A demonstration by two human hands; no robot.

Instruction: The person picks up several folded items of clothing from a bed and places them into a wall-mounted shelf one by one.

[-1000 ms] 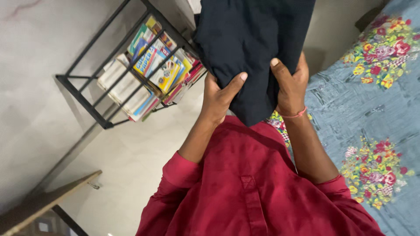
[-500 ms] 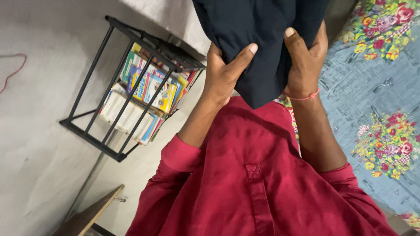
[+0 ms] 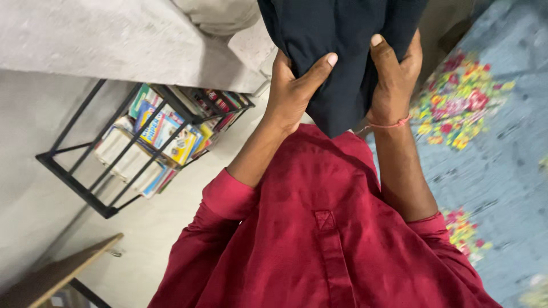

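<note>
Blue floral bedspread [image 3: 502, 148] at right, blurred. Red shirt [image 3: 325, 239] fills lower frame. Dark navy garment [image 3: 342, 51] held up at chest height, hanging down to point just above collar; cloth plain, matte, folded over itself, top edge out of frame. Black metal rack [image 3: 85, 188] of books [image 3: 162, 131] at left. Left hand [image 3: 291, 94] clamped on garment's left edge, thumb pressed across front. Right hand [image 3: 394, 77] pinching right edge, thumb on front too. Risk, my read: only edges gripped, so loose fold could slide out and unfold.

Left hand [image 3: 291, 91] and right hand [image 3: 394, 80] each clamp dark folded garment [image 3: 342, 51] above red shirt [image 3: 319, 239]; book rack [image 3: 142, 148] at left.
</note>
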